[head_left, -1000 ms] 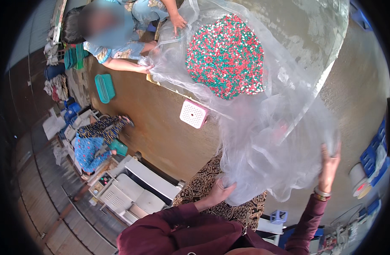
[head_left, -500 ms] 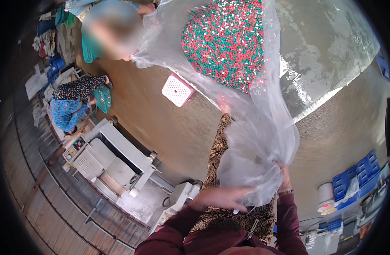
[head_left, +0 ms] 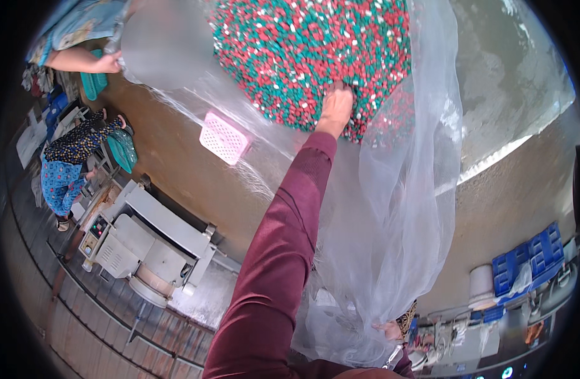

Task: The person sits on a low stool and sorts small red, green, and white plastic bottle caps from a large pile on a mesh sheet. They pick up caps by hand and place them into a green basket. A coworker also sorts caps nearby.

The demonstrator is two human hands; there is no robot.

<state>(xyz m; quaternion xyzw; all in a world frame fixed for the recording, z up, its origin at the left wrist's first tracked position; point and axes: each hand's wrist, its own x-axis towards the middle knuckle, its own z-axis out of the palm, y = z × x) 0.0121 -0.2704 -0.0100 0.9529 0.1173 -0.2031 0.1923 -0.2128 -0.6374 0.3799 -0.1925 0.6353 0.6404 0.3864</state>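
A broad heap of small red, green and white pieces (head_left: 283, 60) lies on a sheer white net sheet (head_left: 403, 208). Stretched far forward, my left hand (head_left: 336, 108) reaches down into the near part of the heap; its fingertips are buried among the pieces, so whether they grip any is hidden. Close to my body, my right hand (head_left: 386, 328) is partly covered by the gathered net and holds its near end.
A pink perforated stool (head_left: 225, 138) stands left of the net. At left are a grey machine (head_left: 151, 246) and a bending person (head_left: 69, 161). Another person's hand (head_left: 108, 63) is at the net's far left edge. Blue crates (head_left: 528, 262) lie at right.
My left hand has swung from near my waist forward into the heap. I have leaned closer, so the heap looks larger. The net's near end has come nearer to my body.
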